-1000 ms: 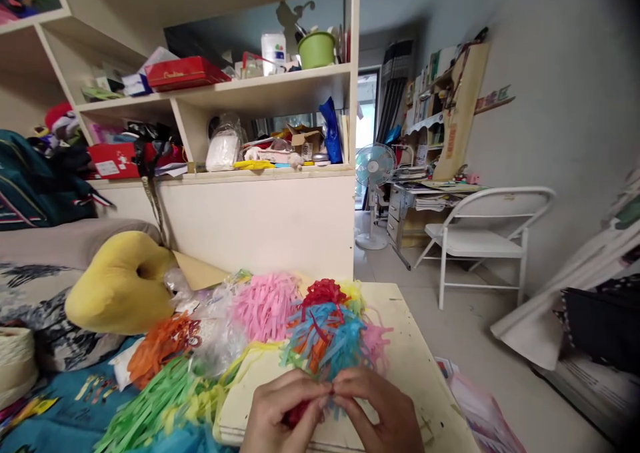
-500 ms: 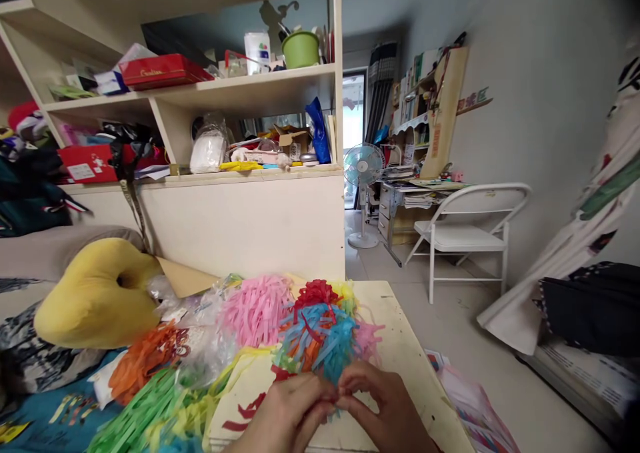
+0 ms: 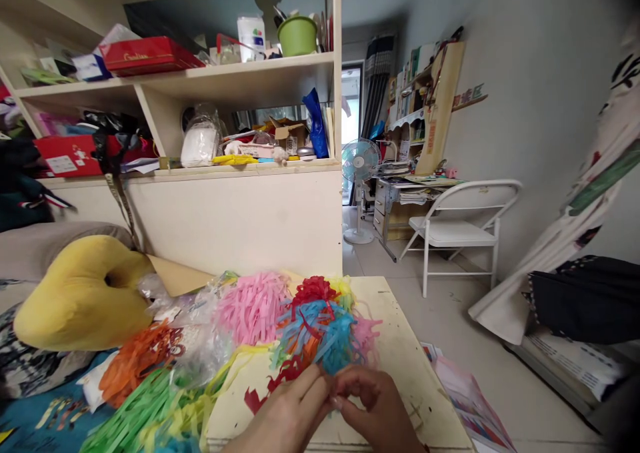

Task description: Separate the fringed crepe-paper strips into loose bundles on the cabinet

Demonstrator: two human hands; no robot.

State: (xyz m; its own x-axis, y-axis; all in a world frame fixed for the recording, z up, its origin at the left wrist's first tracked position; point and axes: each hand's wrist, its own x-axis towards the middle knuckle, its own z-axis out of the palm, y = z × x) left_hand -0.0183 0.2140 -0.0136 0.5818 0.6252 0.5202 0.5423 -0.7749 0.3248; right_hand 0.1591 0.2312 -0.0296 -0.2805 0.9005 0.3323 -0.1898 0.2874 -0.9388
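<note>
My left hand (image 3: 285,416) and my right hand (image 3: 377,409) meet at the bottom middle of the view, fingertips pinched together over a cream board (image 3: 400,373). What they pinch is too small to make out. Red paper strips (image 3: 273,383) lie just left of my left hand's fingers. Right behind the fingertips is a heap of blue and orange paper strips (image 3: 320,339), with a red tuft (image 3: 313,287) and a pink pile (image 3: 253,309) farther back.
Green and yellow strips (image 3: 150,413) and orange strips (image 3: 135,356) spread to the left, beside crumpled clear plastic (image 3: 200,346) and a yellow heart-shaped cushion (image 3: 80,293). A cluttered shelf unit (image 3: 240,173) stands behind. A white folding chair (image 3: 455,229) and fan (image 3: 359,163) stand at right.
The view has swung slightly right. My hands stay pinched together at the bottom, and red strips now lie on the board left of my left hand.
</note>
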